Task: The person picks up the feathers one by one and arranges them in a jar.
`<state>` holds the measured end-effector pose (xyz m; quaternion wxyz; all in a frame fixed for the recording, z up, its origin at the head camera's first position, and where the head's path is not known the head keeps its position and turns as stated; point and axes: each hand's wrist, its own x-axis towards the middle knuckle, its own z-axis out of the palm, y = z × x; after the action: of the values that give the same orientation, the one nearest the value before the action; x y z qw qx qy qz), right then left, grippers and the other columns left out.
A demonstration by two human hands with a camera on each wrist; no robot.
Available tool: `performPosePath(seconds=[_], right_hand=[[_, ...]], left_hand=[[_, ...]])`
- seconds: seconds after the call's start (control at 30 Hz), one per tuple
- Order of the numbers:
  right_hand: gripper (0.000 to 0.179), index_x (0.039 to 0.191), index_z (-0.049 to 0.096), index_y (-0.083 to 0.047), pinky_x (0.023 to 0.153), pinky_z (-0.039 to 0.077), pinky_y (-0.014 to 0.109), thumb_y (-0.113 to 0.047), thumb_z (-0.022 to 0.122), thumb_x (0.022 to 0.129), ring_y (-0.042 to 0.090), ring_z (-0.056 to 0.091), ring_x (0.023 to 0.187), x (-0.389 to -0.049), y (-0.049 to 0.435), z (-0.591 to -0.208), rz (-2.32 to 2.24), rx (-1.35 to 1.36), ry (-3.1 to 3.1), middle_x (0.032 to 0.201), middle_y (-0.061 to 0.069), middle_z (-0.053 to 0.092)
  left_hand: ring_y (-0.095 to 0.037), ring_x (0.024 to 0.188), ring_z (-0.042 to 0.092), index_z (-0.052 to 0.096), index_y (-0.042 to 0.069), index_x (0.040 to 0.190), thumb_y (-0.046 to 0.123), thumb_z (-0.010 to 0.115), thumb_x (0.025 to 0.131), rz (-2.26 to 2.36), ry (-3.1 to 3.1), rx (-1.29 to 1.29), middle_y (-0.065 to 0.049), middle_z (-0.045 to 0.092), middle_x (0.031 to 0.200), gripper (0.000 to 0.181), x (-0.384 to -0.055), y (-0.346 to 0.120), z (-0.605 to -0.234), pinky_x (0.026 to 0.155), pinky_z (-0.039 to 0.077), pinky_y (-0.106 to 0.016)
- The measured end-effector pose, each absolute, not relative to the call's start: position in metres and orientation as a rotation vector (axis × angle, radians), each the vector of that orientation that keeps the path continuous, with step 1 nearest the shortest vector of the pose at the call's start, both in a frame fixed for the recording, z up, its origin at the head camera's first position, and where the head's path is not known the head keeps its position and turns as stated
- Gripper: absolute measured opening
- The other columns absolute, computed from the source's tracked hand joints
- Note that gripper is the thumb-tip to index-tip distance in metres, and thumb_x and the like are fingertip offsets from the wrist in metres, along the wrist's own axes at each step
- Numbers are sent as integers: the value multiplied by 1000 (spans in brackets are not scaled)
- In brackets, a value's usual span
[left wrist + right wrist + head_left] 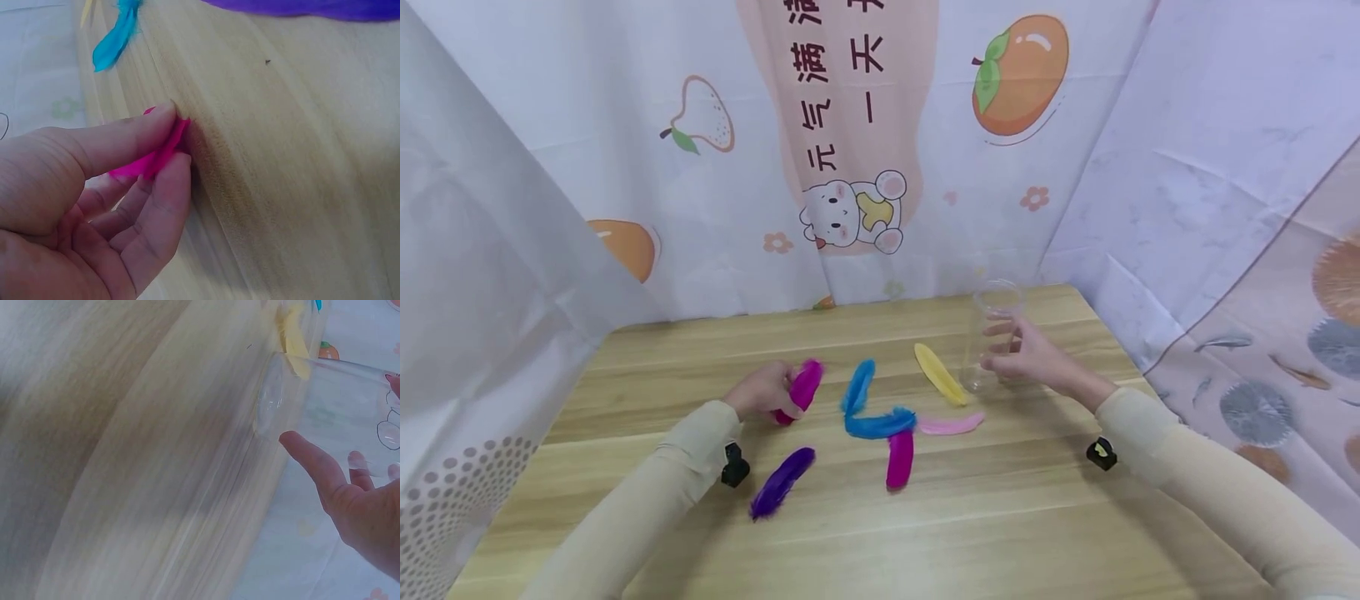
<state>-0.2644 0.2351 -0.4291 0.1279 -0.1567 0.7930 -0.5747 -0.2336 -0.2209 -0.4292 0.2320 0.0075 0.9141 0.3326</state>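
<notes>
My left hand (765,390) pinches a magenta feather (806,385) between thumb and fingers, low over the wooden table's left side. In the left wrist view, the thumb and a fingertip squeeze the feather (164,152), and its lower part is partly hidden by the fingers. At the right, a tall clear cup (973,354) stands upright on the table. My right hand (1033,357) holds it from the right side, fingers partly round its wall and showing through it. In the right wrist view the thumb lies near the base of the cup (325,400).
On the table (1000,517) lie a purple feather (782,483), blue feathers (876,427), another magenta feather (900,460), a pink feather (951,426) and a yellow feather (940,375) near the cup. A printed curtain (700,208) hangs behind the table's back edge.
</notes>
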Motion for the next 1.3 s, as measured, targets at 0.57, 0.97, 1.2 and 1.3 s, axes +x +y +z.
performPosePath(seconds=[0.57,0.97,1.2,1.3], right_hand=[[88,154,29,-8,84,59,53,-3,81,83,58,44,129,-258,236,-433,-1709,-476,2305,146,31,40],[92,155,26,-7,84,59,48,-8,83,83,57,44,130,-258,239,-437,-1682,-478,2336,147,29,41],[90,154,28,-10,85,58,52,-6,82,82,57,45,130,-261,233,-432,-1688,-493,2342,146,29,42],[91,154,26,-8,86,58,54,-5,82,82,57,43,131,-261,234,-432,-1696,-480,2323,147,29,40]], left_hand=[[-17,57,62,65,2,106,3,85,81,891,2485,80,-10,68,88,32,-232,-223,-430,55,59,-31],[-14,52,63,71,0,92,0,81,84,993,2409,139,-13,70,71,12,-225,-223,-433,48,56,-27],[-11,52,61,75,1,97,7,78,89,1073,2360,155,-12,69,69,10,-222,-229,-430,48,54,-23],[-9,50,57,77,3,99,12,78,90,1073,2364,138,-9,68,69,12,-223,-231,-430,48,54,-23]])
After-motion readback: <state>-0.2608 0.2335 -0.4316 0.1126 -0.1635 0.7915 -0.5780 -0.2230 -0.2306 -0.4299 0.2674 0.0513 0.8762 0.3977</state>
